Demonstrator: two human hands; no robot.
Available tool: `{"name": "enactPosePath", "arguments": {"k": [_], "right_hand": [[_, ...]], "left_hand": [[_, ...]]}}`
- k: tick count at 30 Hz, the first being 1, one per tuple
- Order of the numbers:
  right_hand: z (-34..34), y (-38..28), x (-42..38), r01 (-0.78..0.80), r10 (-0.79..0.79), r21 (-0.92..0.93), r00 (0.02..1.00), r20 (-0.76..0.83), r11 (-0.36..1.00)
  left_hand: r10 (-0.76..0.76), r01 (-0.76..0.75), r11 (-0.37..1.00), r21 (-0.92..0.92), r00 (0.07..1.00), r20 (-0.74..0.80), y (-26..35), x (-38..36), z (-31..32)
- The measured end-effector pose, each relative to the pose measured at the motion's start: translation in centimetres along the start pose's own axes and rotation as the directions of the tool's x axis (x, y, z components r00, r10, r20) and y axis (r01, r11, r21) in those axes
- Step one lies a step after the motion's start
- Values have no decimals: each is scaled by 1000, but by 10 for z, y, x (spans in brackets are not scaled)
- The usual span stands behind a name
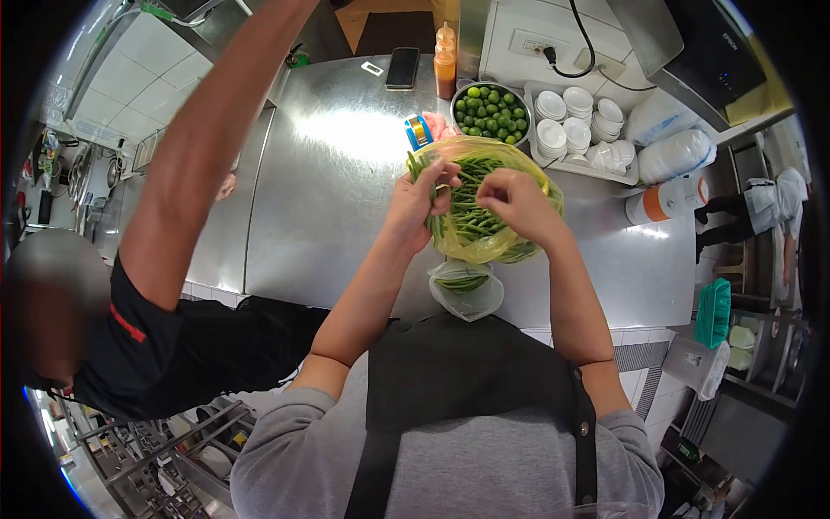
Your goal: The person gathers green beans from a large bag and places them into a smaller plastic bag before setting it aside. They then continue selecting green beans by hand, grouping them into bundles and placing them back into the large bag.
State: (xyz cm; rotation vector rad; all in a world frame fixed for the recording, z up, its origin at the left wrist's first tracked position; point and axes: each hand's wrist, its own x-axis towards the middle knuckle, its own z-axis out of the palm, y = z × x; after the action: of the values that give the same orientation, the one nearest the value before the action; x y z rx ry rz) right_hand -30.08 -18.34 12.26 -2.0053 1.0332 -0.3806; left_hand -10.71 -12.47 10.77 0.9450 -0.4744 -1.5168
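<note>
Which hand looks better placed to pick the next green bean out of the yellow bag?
Probably the right hand: it is over the loose beans in the yellow bag, and no bunch shows in it. The left hand has its fingers around a bunch.

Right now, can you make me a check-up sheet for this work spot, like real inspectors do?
Surface: steel table, bright glare.
Job's things: green beans in a yellow bag; some in a small bag.
Clutter: phone, bottles, tape, limes, white dishes.
Hands: left hand holds beans; right hand is over the yellow bag, grip unclear.
Cables: black cable, plugged in at the wall.
Surroundings: co-worker's arm at left; another person at far right.
</note>
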Motion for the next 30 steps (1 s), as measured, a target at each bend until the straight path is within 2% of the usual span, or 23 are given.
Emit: {"name": "enactPosePath", "arguments": {"k": [1,2,4,5,7,8,10,11,13,14,16,20,22,23,25,26,28,30], "right_hand": [[-4,-7,-1,5,7,137,996,-89,991],[-8,-12,-1,5,7,137,996,-92,991],[-12,-19,0,46,21,340,981,-191,939],[-12,-20,1,47,22,341,981,-194,939],[-9,-22,3,107,20,490,969,-248,865],[-8,-25,3,108,20,490,968,-249,865],[-7,-32,3,267,-154,244,904,-399,932],[-6,-31,3,270,-157,244,904,-399,932],[0,-25,5,369,-420,-203,759,-497,907],[3,-22,6,370,-421,-202,759,-496,907],[8,-18,8,399,-498,-299,668,-554,867],[15,-16,3,381,-506,-335,601,-619,862],[16,-20,-5,431,-537,-330,570,-622,840],[18,-20,-8,430,-536,-329,571,-622,841],[21,-18,-13,426,-501,-274,641,-581,862],[22,-13,-13,427,-502,-274,640,-582,862],[23,2,-13,234,-285,-164,823,-491,958],[27,12,-11,225,-263,-139,853,-450,965]], "left_hand": [[2,-2,1000,30,1000,3,-3,1,0],[1,-2,1000,31,1000,6,-5,1,0],[-14,10,970,241,1000,15,-1,-10,13],[-14,9,970,244,1000,17,-2,-11,17],[53,-69,965,255,996,71,-4,-12,23],[54,-70,964,256,996,72,-5,-12,23],[100,-124,954,273,990,97,-6,-8,23],[103,-126,954,273,990,96,-6,-7,23],[73,-89,942,324,995,62,-5,-5,22],[74,-90,942,324,995,61,-5,-5,22],[53,-64,946,319,998,41,-5,-4,24],[87,-81,959,273,996,-9,-8,-2,24],[61,-60,994,86,998,-7,-9,-3,18],[60,-59,995,86,998,-8,-9,-1,14],[114,-121,989,-86,990,-89,-6,8,5],[115,-122,989,-85,989,-88,-2,11,1],[179,-197,968,-153,976,-125,10,13,-4],[177,-198,969,-146,973,-146,16,11,-7]]}}
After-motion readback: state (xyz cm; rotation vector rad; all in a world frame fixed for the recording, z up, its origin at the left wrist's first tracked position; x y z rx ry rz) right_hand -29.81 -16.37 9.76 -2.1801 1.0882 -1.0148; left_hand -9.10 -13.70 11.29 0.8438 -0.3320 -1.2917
